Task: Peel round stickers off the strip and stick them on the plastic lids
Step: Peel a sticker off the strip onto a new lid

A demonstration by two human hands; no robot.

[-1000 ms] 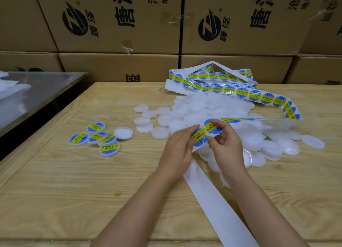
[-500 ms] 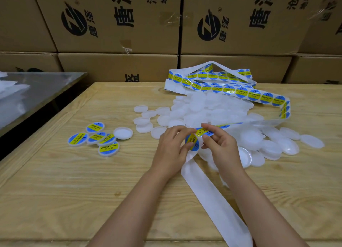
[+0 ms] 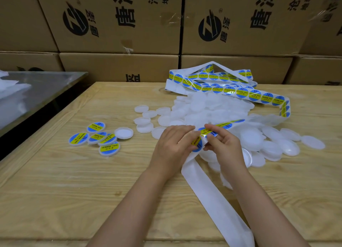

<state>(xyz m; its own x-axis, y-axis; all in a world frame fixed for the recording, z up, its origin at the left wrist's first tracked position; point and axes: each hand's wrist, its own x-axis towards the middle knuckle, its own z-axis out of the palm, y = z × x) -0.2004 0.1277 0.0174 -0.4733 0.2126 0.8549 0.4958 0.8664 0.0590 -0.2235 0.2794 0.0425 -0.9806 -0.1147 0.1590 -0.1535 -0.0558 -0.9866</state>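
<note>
Head view: nearest, bare white backing tape trails off the wooden table. Left hand and right hand pinch the glossy sticker strip, bending it, probably to lift a round sticker. Beyond lie translucent plastic lids; five labelled lids sit left.

hands pinch sticker strip | plain lids piled behind | 5 labelled lids left
</note>
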